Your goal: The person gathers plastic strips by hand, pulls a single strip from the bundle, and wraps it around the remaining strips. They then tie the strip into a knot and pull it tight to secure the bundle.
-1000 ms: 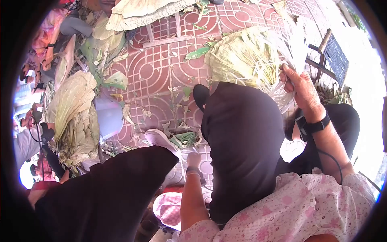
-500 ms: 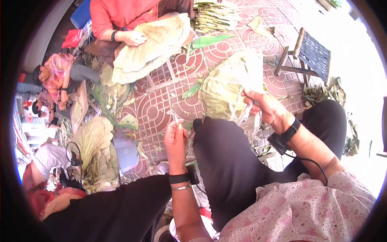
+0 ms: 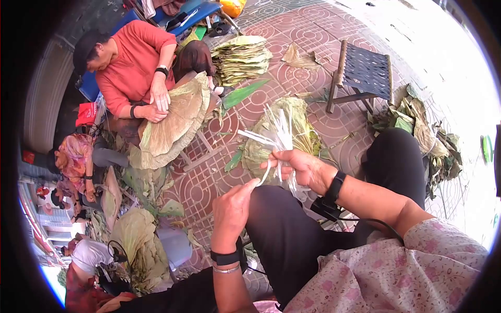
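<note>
The right hand [image 3: 302, 169] is holding the bundle of white strips [image 3: 283, 136], w/ thumb and fingers pinching around it; the lower fingers are partly hiding behind the strips, so their exact curl I cannot tell. The bundle's long axis is running approx. away from the person: upper ends are fanning out beyond the fingers, a few ends are pointing left, & lower ends are hanging below the hand, close to the knee [image 3: 276, 208].

The left hand [image 3: 231, 208] is staying apart from the bundle, lower and to the left. Its thumb and forefinger are pressing together on the end of a single strip [image 3: 265, 175] — no gap is showing there. This strip is curving up & right to the right hand's fingers, so it is bridging the space b/w both hands.

Past the strips, the leaf stack [image 3: 300, 122] is lying on the paving [image 3: 193, 193], nearer to the right hand. In this view the strips are overlapping it — whether they are touching, I cannot tell.
</note>
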Motion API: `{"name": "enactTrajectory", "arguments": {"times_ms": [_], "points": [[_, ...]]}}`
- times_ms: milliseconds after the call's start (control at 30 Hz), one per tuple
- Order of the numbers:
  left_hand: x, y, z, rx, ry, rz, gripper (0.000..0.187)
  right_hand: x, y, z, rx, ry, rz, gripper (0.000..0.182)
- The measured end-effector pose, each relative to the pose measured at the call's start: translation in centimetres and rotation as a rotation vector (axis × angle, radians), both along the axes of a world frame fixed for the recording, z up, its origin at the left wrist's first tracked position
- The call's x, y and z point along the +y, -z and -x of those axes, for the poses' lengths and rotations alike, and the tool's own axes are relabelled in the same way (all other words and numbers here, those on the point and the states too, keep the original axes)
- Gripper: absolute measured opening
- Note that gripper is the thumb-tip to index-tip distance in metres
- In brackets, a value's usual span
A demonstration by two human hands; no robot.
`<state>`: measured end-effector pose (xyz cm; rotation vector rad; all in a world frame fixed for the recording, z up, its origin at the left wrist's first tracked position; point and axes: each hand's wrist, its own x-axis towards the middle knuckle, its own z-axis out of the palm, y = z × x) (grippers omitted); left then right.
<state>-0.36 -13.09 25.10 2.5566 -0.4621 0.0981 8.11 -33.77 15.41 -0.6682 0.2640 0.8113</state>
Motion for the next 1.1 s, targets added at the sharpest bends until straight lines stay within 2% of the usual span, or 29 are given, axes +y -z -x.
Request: {"name": "enactTrajectory", "arguments": {"times_ms": [67,200,333,433,533,633,767,1033,1100], "points": [[-0.4,-0.3,-0.2,0.01,-0.003,-0.025,0.029,-0.6,0.6,-0.7,0.032,0.085,-0.188,0.016],[-0.5,0.1,-0.1,-0.005,-0.025,0.029,0.027,-2.3,-0.6,-2.1,-0.047,0.178,-0.269,0.013],[-0.6,1.0,0.3,-0.014,-0.098,0.155,0.022,-4.3,-1.7,-2.9,-0.14,0.215,-0.176,0.016],[-0.3,1.4,0.8,0.074,-0.183,0.239,0.02,-4.6,-1.8,-2.9,-0.219,0.19,-0.231,0.024],[0.4,1.8,1.8,0.165,-0.272,0.175,0.02,-4.8,-1.4,-3.3,-0.24,0.197,-0.189,0.027],[1.2,3.2,2.8,0.149,-0.283,0.259,0.021,-4.9,-1.6,-3.3,-0.227,0.212,-0.165,0.029],[3.1,7.0,4.5,0.081,-0.283,0.158,0.022,-4.9,-1.2,-3.4,-0.21,0.265,-0.16,0.036],[4.1,11.5,6.6,0.076,-0.343,0.377,0.022,-4.7,-2.4,-3.0,-0.342,0.208,0.008,0.024],[4.6,13.2,7.2,0.134,-0.43,0.42,0.02,-4.8,-2.4,-3.2,-0.385,0.199,0.045,0.023]]}}
